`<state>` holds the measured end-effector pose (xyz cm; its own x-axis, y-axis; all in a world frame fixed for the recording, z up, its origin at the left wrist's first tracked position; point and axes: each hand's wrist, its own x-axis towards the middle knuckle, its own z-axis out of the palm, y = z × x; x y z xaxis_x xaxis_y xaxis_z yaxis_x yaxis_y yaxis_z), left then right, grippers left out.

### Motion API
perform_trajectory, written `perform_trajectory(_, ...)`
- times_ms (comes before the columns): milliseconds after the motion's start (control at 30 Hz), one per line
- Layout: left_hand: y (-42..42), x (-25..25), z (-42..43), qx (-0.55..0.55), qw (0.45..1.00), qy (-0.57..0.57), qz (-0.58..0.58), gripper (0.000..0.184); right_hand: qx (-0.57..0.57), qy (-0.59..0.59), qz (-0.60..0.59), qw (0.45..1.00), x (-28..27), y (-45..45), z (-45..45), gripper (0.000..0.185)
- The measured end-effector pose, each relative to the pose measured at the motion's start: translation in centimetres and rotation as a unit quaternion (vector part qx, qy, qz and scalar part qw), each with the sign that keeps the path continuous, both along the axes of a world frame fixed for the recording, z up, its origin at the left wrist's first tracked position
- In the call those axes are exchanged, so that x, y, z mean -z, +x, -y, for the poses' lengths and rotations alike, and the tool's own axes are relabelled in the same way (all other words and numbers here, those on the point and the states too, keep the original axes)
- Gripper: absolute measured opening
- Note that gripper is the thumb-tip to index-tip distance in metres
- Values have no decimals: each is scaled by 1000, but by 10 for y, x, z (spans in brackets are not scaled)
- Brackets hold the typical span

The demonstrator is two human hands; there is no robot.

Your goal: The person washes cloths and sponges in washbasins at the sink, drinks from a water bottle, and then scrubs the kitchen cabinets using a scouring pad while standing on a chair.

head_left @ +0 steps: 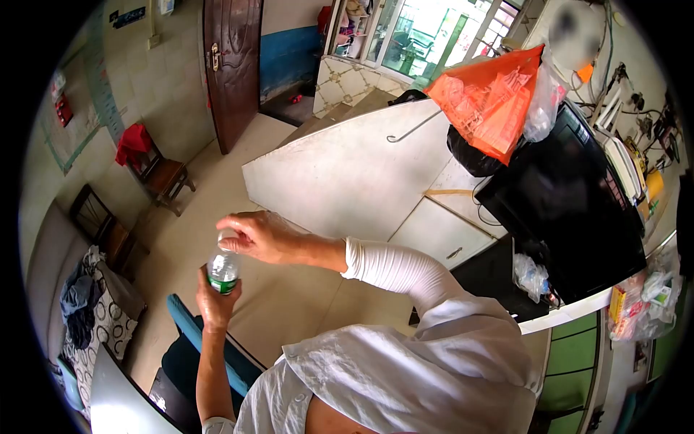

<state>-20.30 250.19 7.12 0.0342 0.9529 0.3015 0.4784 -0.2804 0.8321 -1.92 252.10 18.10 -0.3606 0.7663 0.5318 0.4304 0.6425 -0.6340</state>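
Note:
A clear plastic bottle (224, 265) with a green label is held upright, slightly tilted, in front of my body. My left hand (214, 302) wraps around its lower part, over the label. At the top of the bottle, my right hand (259, 236) has its fingers curled around the whitish bottle cap (228, 234). Whether the cap is loose or still joined to the neck I cannot tell, as the fingers partly cover it.
Right of me are a white cabinet (340, 170), a black television (571, 210) and an orange plastic bag (491, 101). A teal chair (191, 325) is close by my left arm. Wooden chairs (160, 170) line the left wall, near an open brown door (233, 72).

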Motion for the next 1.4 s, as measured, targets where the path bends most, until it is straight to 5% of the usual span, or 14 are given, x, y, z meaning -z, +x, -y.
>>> perform_trajectory(300, 44, 0, -115, 63, 990, 98, -78, 55, 104, -11, 83, 991, 18, 45, -93, 29)
perform_trajectory(567, 29, -6, -257, 229, 972, -43, 36, 54, 54, -38, 65, 996, -6, 30, -218, 25)
perform_trajectory(700, 27, -29, -315, 268, 961, -72, -1, 54, 34, -58, 66, 996, -28, 32, -257, 24)
perform_trajectory(800, 38, -60, -341, 379, 907, -178, 37, 54, -39, 9, 138, 990, -46, 49, -281, 23)
perform_trajectory(1000, 82, -73, -403, 459, 876, -148, -4, 55, -81, 54, 298, 949, -84, 106, -306, 19)
perform_trajectory(1400, 208, -129, -473, 559, 825, -40, -68, 64, 58, 184, 248, 949, -107, 208, -309, 29)
